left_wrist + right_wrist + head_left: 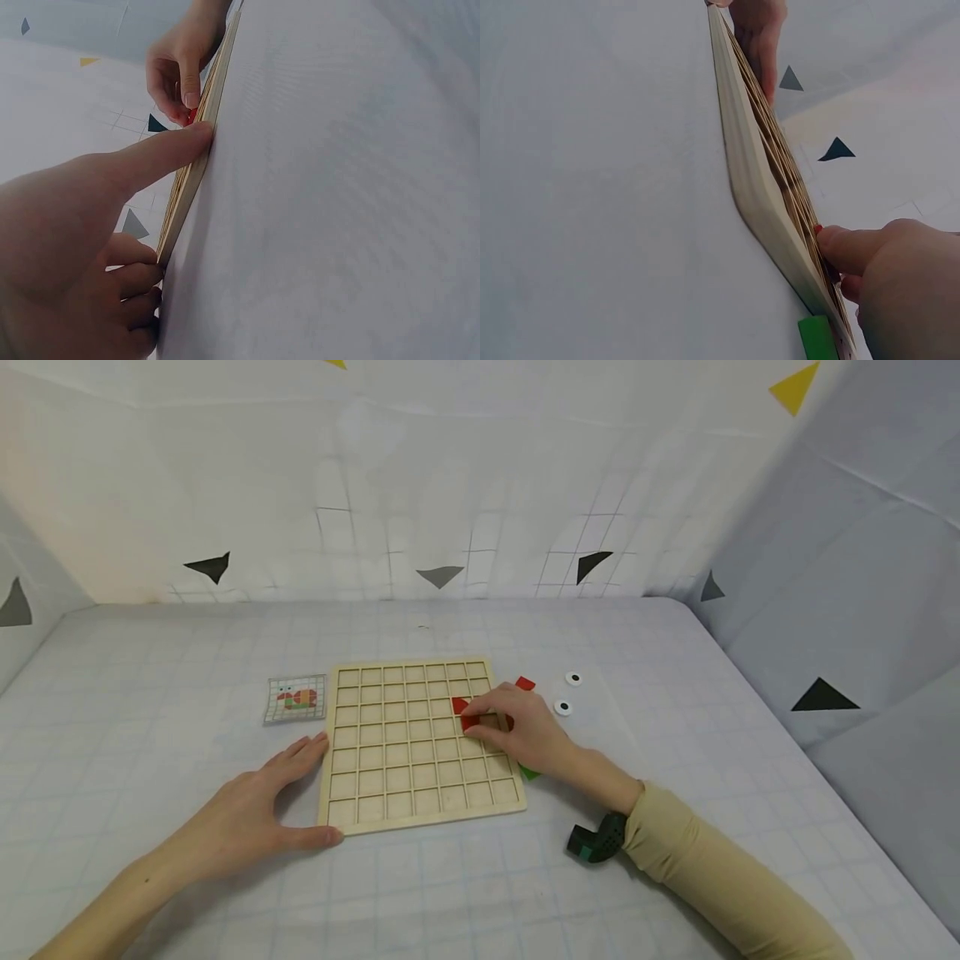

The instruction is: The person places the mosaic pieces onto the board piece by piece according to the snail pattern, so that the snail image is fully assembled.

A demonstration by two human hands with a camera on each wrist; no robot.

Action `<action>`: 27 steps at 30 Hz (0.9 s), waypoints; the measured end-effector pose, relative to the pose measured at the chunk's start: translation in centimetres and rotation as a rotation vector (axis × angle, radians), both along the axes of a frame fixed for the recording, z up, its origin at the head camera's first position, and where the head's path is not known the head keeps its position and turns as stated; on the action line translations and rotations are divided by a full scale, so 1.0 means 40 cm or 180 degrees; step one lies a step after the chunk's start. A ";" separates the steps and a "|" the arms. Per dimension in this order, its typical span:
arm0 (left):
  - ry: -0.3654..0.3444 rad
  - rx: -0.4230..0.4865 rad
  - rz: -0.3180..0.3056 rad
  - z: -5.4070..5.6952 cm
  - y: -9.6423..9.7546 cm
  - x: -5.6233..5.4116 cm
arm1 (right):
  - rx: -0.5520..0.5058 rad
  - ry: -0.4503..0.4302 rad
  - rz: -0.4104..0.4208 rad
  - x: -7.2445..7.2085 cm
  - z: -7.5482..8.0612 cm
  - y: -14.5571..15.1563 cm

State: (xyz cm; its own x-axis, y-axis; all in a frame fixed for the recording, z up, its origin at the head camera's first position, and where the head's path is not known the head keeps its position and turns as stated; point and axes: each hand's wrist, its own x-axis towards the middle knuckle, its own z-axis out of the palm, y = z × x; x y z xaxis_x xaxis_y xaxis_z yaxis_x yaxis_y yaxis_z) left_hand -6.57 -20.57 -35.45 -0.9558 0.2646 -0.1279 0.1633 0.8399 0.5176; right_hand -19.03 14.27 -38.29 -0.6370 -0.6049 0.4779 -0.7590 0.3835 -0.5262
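A square wooden grid board (371,760) lies flat on the table, divided into many small cells. My left hand (243,814) touches its left side, the thumb at the near left corner and the other fingers extended along the edge. Over the right part of the board, my right hand (528,727) pinches a small red tile (468,722) between thumb and fingers, low over the cells. Another red piece (459,704) shows just beyond those fingertips. In the right wrist view, the thumb hides most of the red.
Left of the board lies a picture card (296,699) with a gridded red and green figure. Beyond the right hand are a red piece (526,683) and two white discs with black dots (573,678). A green block (817,337) sits by the board's right edge.
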 end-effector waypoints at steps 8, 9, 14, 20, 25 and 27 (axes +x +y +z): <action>0.0017 0.0000 -0.0018 -0.001 -0.001 0.000 | -0.0050 0.0057 0.0134 0.000 -0.006 0.001; 0.0017 -0.0003 -0.0019 -0.001 -0.001 0.000 | -0.0044 0.0045 0.0133 0.000 -0.006 0.002; 0.0016 -0.0007 -0.0018 -0.001 -0.002 0.000 | 0.0029 -0.0010 0.0095 0.000 -0.008 0.003; 0.0010 -0.0004 -0.0014 0.000 -0.002 0.001 | -0.0016 0.0005 0.0130 0.002 -0.005 0.002; 0.0014 -0.0001 -0.0018 -0.002 -0.001 0.000 | -0.0088 0.0037 0.0131 0.004 -0.001 0.002; 0.0015 0.0003 -0.0020 -0.002 -0.001 0.000 | -0.0108 0.0064 0.0113 0.003 -0.002 0.001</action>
